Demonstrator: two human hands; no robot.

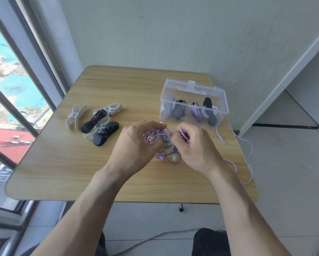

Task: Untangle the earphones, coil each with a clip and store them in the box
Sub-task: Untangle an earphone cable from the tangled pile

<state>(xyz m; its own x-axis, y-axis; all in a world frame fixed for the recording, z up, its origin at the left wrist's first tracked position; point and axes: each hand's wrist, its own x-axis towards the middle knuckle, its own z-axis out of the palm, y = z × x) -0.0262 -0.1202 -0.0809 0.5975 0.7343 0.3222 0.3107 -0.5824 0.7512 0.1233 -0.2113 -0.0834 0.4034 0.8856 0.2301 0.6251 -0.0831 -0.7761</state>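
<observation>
Untangling step underway: left hand (136,143) curled around a purple-and-pale knot of earphones (164,145), fingers closed on the bundle; right hand (190,145) just beside it, thumb and forefinger pinching a purple cable strand (183,133) lifted out of the knot. Bundle sits between both hands, just above the bench (81,163). From the right hand a freed purple lead (234,133) runs outward to the right, plug lying on the bench, the rest drooping off the edge. Beyond the right hand, clear box (193,102) stands open with several clipped coils already inside, so the task looks partly done. Beyond and left of the left hand, spare clips (95,122), white and black, lie in a loose group, untouched. Next move likely calls for drawing the pinched strand clear through the loops while the left hand holds the knot steady, then picking a clip. Snag risk if pulled hard.
</observation>
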